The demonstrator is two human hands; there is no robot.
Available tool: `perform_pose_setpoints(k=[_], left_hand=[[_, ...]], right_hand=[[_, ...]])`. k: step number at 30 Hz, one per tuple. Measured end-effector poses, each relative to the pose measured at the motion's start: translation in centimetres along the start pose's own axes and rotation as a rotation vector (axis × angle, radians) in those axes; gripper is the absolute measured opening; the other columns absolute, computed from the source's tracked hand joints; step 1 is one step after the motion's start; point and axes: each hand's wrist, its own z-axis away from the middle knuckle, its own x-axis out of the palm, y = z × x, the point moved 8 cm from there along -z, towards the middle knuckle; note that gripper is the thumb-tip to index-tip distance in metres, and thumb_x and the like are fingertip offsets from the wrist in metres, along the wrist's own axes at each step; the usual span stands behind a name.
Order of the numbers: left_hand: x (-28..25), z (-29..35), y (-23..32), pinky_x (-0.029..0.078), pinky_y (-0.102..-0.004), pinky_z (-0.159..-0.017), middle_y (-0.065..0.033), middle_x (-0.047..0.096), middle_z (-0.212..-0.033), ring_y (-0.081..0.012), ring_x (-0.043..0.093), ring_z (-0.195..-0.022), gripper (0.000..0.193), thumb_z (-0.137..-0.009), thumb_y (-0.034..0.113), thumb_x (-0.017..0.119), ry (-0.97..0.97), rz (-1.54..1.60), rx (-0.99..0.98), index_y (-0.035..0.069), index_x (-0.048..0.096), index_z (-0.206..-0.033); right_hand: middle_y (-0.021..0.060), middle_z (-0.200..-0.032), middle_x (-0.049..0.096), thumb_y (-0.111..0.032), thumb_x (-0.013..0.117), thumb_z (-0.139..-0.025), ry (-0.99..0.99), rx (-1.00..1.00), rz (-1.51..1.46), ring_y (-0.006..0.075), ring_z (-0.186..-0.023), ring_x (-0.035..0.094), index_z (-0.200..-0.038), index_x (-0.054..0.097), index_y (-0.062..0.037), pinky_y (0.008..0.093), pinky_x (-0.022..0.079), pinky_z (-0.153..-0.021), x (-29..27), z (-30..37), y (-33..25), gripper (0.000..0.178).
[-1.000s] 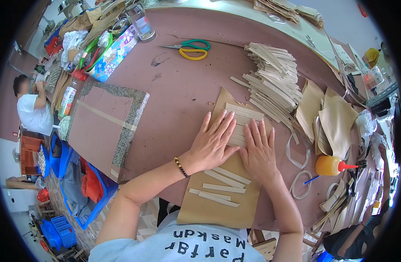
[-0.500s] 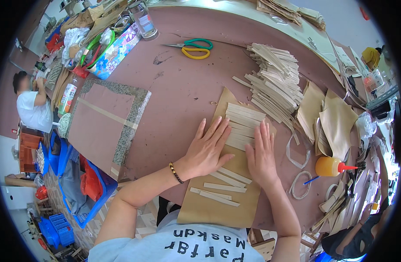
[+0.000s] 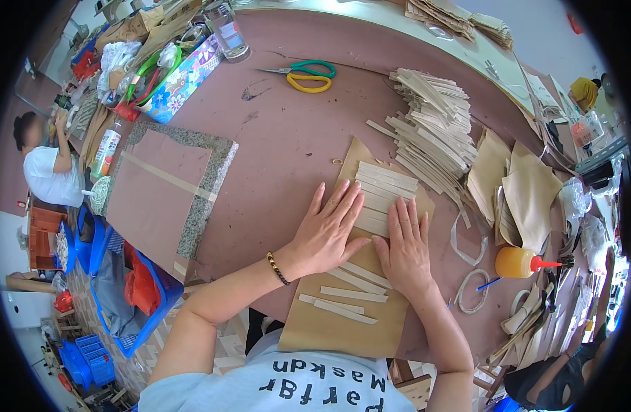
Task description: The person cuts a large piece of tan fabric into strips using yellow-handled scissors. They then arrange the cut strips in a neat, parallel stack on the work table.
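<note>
My left hand (image 3: 329, 230) lies flat with fingers spread, its fingertips on the left ends of several pale strips (image 3: 384, 189) set side by side. At their right ends my right hand (image 3: 407, 250) rests palm down, fingers stretched out. Both hands press on the strips, which lie across a long tan sheet (image 3: 343, 329) of paper or leather-like material. Nearer to me, a few loose strips (image 3: 353, 294) lie slanted on the same sheet. Part of the aligned strips is hidden under my fingers.
A heap of pale strips (image 3: 435, 117) lies at the far right, beside tan pieces (image 3: 528, 199). Scissors (image 3: 305, 75) with green and yellow handles lie at the back. A stone slab (image 3: 219, 165) with a brown sheet is left; an orange glue bottle (image 3: 514, 262) is right.
My right hand has slid slightly nearer to me and to the left along the strips. My left hand stays almost where it was.
</note>
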Motion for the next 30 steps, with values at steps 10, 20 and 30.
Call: perform_pose_setpoints(k=[10,20,30], left_hand=[[-0.4,-1.4,-1.0,0.015,-0.0612,-0.117,-0.0231,0.018,-0.160,-0.0389,0.019,-0.148,0.084,-0.095,0.045,0.056,0.032,0.012,-0.006,-0.007,0.023,-0.151],[0.3,-1.5,-1.3,0.011,-0.0606,-0.118,-0.0200,0.020,-0.161,-0.0370,0.018,-0.149,0.082,-0.095,0.044,0.057,0.024,0.004,-0.003,-0.004,0.024,-0.152],[-0.3,-2.2,-1.2,0.019,-0.0625,-0.115,-0.0244,0.028,-0.155,-0.0394,0.022,-0.147,0.079,-0.095,0.044,0.058,0.090,0.015,0.009,-0.007,0.030,-0.148]], right_hand=[[0.0223,-0.157,0.027,-0.033,0.053,-0.098,0.052,0.051,-0.023,0.0402,-0.148,0.019,-0.147,0.033,0.0063,0.0591,0.014,-0.118,-0.8,-0.2,1.8,0.066],[0.0213,-0.157,0.026,-0.035,0.050,-0.100,0.019,0.067,0.022,0.0388,-0.148,0.020,-0.144,0.038,0.0056,0.0600,0.013,-0.118,-0.8,-1.6,3.0,0.061],[0.0202,-0.156,0.029,-0.036,0.050,-0.100,0.076,0.037,0.026,0.0374,-0.148,0.021,-0.143,0.041,0.0038,0.0602,0.012,-0.118,-1.4,-3.0,3.1,0.059]])
